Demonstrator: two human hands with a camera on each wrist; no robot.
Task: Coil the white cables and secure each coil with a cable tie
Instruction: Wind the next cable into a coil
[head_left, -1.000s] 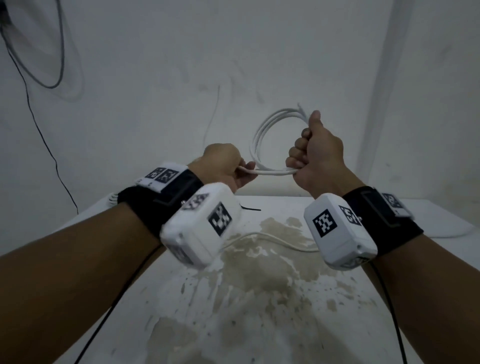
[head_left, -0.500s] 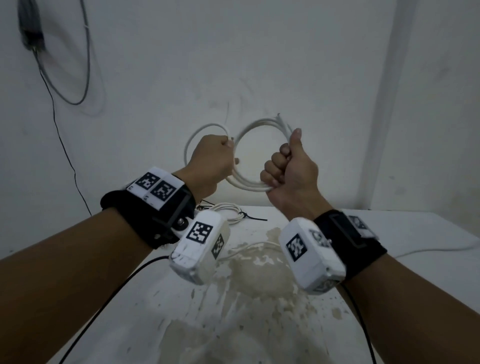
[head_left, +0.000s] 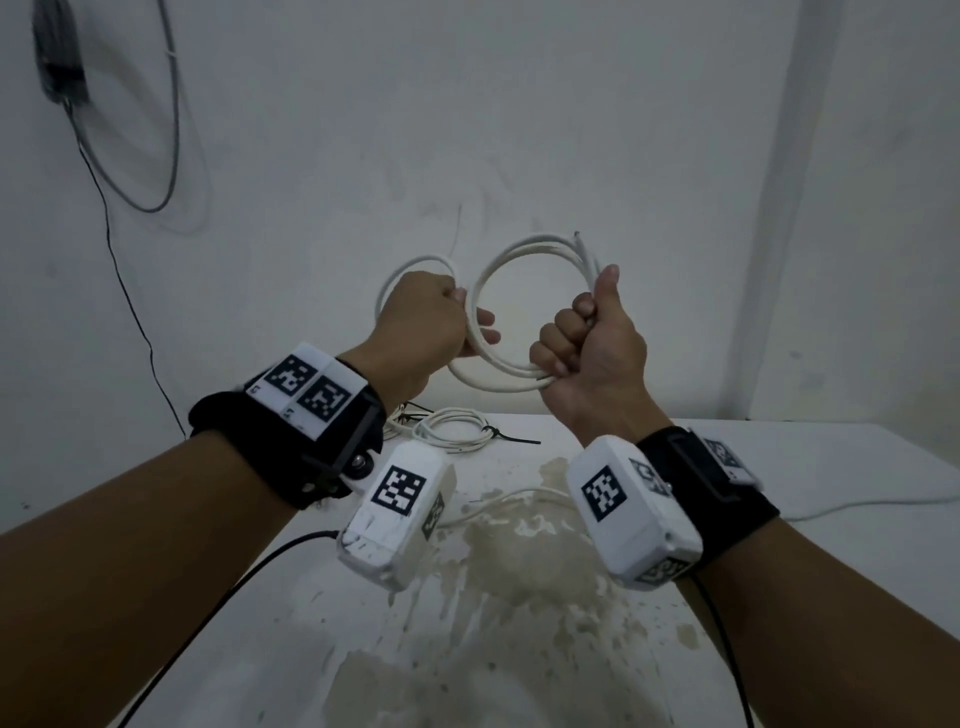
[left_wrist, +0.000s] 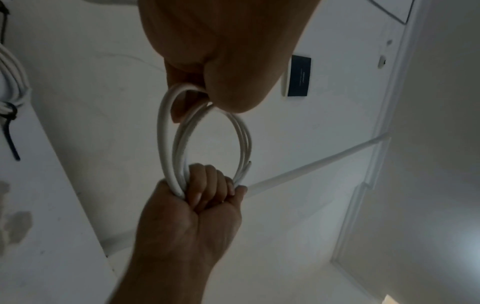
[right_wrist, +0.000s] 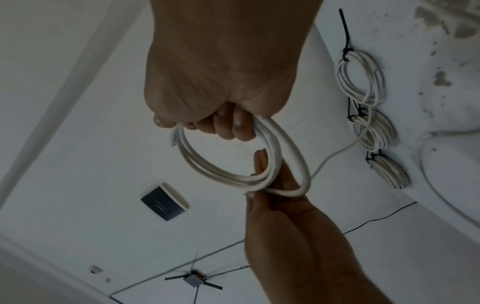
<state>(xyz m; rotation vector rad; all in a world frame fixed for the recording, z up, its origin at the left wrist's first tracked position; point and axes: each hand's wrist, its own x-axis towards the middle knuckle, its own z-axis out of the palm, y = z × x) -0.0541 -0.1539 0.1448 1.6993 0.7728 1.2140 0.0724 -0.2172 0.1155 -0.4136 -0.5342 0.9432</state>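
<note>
A white cable coil (head_left: 535, 243) hangs in the air above the table's far edge, held between both hands. My right hand (head_left: 576, 338) grips the coil's right side in a fist, thumb up, also seen as the right hand (left_wrist: 207, 185). My left hand (head_left: 441, 317) pinches the coil's left side together with a fresh loop (head_left: 396, 275) that bulges out to its left. The left fingers (right_wrist: 262, 164) reach through the ring. A cable tail (right_wrist: 332, 156) runs from the coil down to the table. Tied coils (head_left: 457, 431) with a black cable tie (head_left: 511, 439) lie below.
The white, stained table (head_left: 519, 613) stands against a white wall. Three tied coils (right_wrist: 374, 131) lie in a row at its far left. Loose white cable (head_left: 498, 501) crosses the middle and another stretch (head_left: 857, 506) lies at right. A black wire (head_left: 119, 270) hangs down the wall.
My left hand has risen from low beside the coil and brought a new loop of cable up against the coil's left side. The right hand kept its grip and moved left.
</note>
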